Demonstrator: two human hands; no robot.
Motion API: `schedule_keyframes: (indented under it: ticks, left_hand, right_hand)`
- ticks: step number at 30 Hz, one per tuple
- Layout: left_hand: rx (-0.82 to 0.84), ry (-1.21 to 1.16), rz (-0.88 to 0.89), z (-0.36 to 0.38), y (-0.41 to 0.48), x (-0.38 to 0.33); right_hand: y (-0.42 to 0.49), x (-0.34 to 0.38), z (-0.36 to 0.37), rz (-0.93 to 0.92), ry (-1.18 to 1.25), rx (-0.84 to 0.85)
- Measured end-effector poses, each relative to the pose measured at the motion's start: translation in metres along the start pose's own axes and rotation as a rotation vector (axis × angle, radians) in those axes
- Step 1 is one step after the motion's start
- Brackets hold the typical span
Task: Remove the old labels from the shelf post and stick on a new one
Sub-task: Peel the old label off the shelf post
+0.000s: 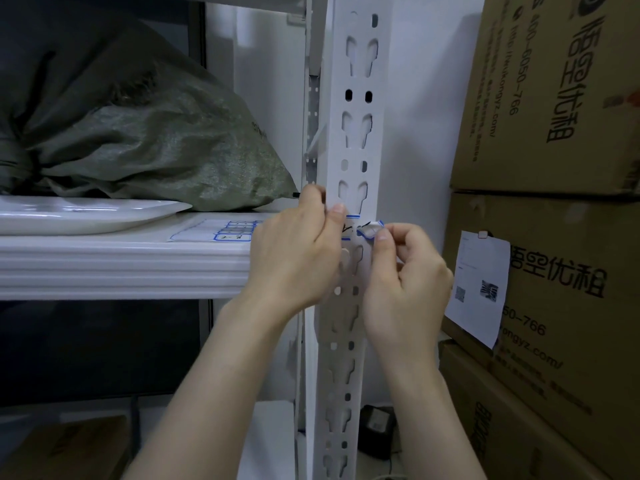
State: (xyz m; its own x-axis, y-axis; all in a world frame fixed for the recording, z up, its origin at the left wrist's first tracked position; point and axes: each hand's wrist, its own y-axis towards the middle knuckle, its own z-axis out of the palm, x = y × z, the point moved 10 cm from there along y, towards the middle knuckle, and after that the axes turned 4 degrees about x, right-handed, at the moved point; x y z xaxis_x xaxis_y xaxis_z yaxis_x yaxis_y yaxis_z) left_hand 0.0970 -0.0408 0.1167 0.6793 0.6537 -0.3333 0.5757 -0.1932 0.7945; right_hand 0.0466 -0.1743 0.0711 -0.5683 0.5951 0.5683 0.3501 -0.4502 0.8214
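Left hand [298,252], right hand [407,271]: fingers in pinch.

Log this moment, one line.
step: peeling label | left hand: grips post, thumb on label | right hand: pinches peeled end

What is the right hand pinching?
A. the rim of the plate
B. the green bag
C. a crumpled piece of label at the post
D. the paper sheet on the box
C: the fingertips of the right hand pinch a crumpled, blue-edged label piece against the front of the post.
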Motion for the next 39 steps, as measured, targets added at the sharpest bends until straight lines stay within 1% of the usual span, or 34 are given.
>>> schedule_keyframes:
  ticks: [3,5,8,9,10,12,15,18,22,25,28,31,36,39]
  left_hand:
    - [0.063,-0.141,-0.018,-0.001,-0.001,0.002]
    - [0.103,-0.345,-0.037,0.0,0.003,0.009]
    - [0.122,-0.695,-0.126,0.001,0.008,0.023]
    - [0.104,-0.781,-0.15,-0.002,0.009,0.027]
    - [0.092,-0.811,-0.157,-0.004,0.009,0.027]
    - [0.109,-0.808,-0.111,-0.005,0.01,0.023]
    - [0.193,-0.692,-0.029,-0.005,0.006,0.011]
    - [0.236,-0.725,-0.026,-0.006,0.006,0.01]
    - [0.305,-0.703,0.017,-0.005,0.003,0.004]
    - [0.332,-0.683,-0.006,-0.002,0.004,0.007]
    - [0.324,-0.659,-0.032,-0.001,0.004,0.009]
    - [0.324,-0.698,-0.054,0.0,0.003,0.011]
    - [0.334,-0.751,-0.064,0.0,0.004,0.012]
    - [0.339,-0.75,-0.065,0.0,0.004,0.012]
  right_hand:
    - [0.004,-0.008,0.002,0.101,0.109,0.082]
    - [0.004,-0.015,0.004,0.155,0.169,0.112]
    - [0.002,-0.018,0.004,0.203,0.185,0.131]
    - [0.002,-0.016,0.003,0.209,0.188,0.135]
    - [0.001,-0.014,0.003,0.212,0.195,0.14]
    - [-0.003,-0.007,0.005,0.213,0.2,0.156]
    - [-0.01,0.0,0.01,0.208,0.172,0.173]
    - [-0.011,-0.001,0.013,0.219,0.202,0.167]
    - [-0.012,-0.001,0.011,0.281,0.332,0.202]
    - [-0.012,-0.001,0.011,0.298,0.349,0.192]
    - [-0.015,0.001,0.014,0.221,0.286,0.149]
    - [-0.021,0.009,0.015,0.127,0.221,0.09]
    - [-0.02,0.012,0.004,0.067,0.205,-0.01]
    - [-0.016,0.013,0.001,0.049,0.152,-0.003]
